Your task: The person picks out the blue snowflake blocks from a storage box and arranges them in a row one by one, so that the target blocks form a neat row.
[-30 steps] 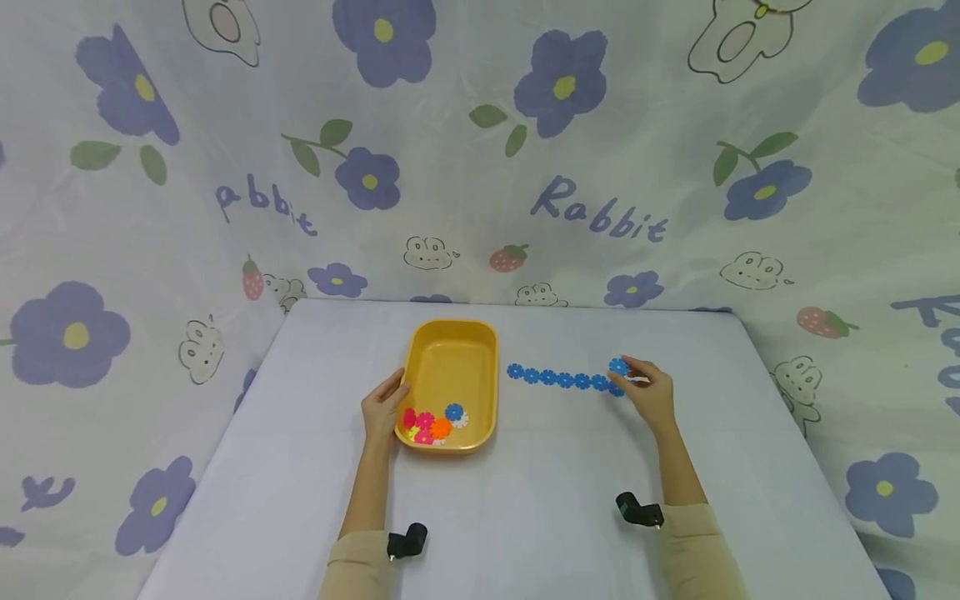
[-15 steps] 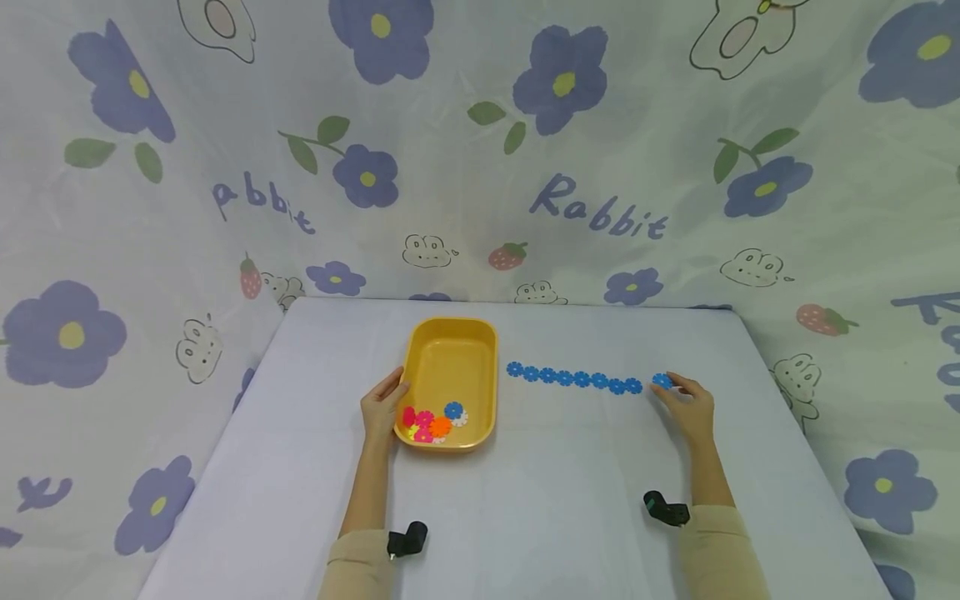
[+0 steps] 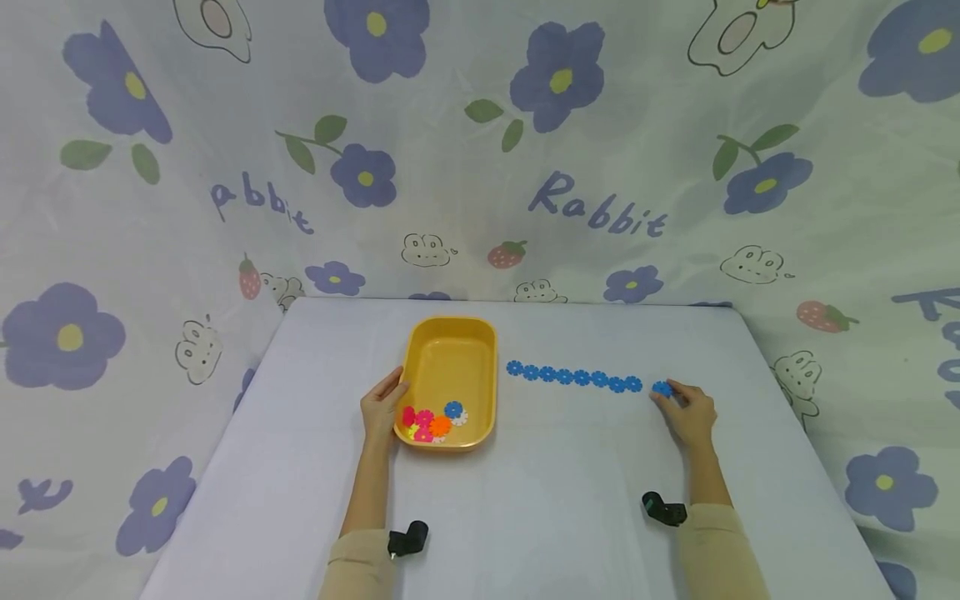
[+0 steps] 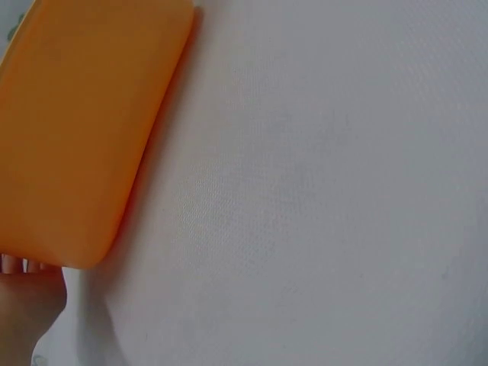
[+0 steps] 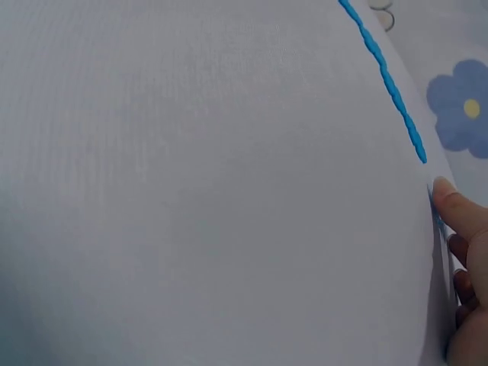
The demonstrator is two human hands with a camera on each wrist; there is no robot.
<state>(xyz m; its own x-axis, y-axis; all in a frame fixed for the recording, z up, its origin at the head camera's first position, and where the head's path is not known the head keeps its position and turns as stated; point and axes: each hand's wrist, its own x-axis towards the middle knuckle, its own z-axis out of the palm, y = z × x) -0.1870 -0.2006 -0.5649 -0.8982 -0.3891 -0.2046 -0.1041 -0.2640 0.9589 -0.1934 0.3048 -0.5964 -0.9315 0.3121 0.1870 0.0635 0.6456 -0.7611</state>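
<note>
A yellow plastic tray (image 3: pixel 452 358) stands on the table with several flower-shaped snowflake discs (image 3: pixel 440 426) at its near end, pink, orange, blue, white and yellow. My left hand (image 3: pixel 381 408) grips its left side, thumb over the rim; the left wrist view shows the tray's outer wall (image 4: pixel 84 130) and part of that hand. To the tray's right, several blue snowflake discs (image 3: pixel 565 377) lie in a row. Just past the row's right end, my right hand (image 3: pixel 690 412) pinches a single blue snowflake disc (image 3: pixel 661 388), mostly hidden in the right wrist view behind the thumb (image 5: pixel 454 202).
A white cloth covers the table (image 3: pixel 540 500). A patterned curtain (image 3: pixel 450 167) with flowers and rabbits rises behind it and at both sides. A small black camera (image 3: pixel 407 540) sits at the left wrist and another black camera (image 3: pixel 663 509) at the right.
My right hand has moved right with the blue snowflake disc, from above the row to beyond its end, then slightly lower. The left hand and tray hold still.
</note>
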